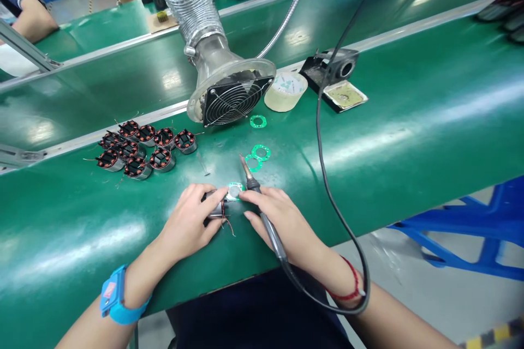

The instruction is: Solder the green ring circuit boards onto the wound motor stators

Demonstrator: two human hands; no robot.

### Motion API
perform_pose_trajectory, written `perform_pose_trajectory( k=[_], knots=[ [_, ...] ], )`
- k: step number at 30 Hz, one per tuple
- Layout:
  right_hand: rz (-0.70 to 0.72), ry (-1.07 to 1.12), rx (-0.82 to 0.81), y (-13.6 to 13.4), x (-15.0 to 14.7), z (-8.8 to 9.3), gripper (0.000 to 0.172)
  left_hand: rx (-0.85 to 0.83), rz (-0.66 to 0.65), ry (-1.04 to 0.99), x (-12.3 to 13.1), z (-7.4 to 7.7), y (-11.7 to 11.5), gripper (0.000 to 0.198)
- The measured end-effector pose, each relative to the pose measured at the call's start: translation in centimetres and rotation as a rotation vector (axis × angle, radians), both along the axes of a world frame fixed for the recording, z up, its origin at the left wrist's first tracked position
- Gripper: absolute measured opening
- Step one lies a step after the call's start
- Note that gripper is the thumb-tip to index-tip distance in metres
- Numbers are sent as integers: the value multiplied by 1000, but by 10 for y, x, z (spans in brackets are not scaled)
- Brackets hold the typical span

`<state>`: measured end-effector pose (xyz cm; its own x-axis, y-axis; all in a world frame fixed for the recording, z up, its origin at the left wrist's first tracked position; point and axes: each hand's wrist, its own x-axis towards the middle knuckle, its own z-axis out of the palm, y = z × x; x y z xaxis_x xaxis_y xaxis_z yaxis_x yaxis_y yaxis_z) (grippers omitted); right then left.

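Observation:
My left hand (191, 217) is closed round a motor stator (215, 205) lying on its side, its copper wire ends sticking out toward me. At the stator's right end is a green ring-shaped circuit board (234, 191), touched by the fingertips of both hands. A soldering iron (270, 229) rests in my right hand (286, 223), its tip pointing up and away from me. Beyond the iron tip lie two overlapping green ring boards (262, 152), with another ring board (257, 121) farther back.
Several wound stators (135, 167) stand grouped at the left. A fume extractor hood (233, 92) hangs over the bench's back. Behind stand a tape roll (285, 91) and an iron stand with sponge (347, 95). The iron's black cord (321, 147) loops down the right. A co-worker's arm (35, 19) shows top left.

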<state>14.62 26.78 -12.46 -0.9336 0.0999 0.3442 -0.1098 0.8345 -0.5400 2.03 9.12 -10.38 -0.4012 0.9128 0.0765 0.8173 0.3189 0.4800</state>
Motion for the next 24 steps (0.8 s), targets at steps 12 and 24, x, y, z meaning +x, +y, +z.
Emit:
perform_pose_trajectory(
  k=[12,24],
  knots=[
    [-224,-2,-654,-20,-10,15,33,126,217,-562,14,11,-2,46],
    [20,24,-212,-25,-15,10,50,4,125,-127,9,1,-1,45]
  ],
)
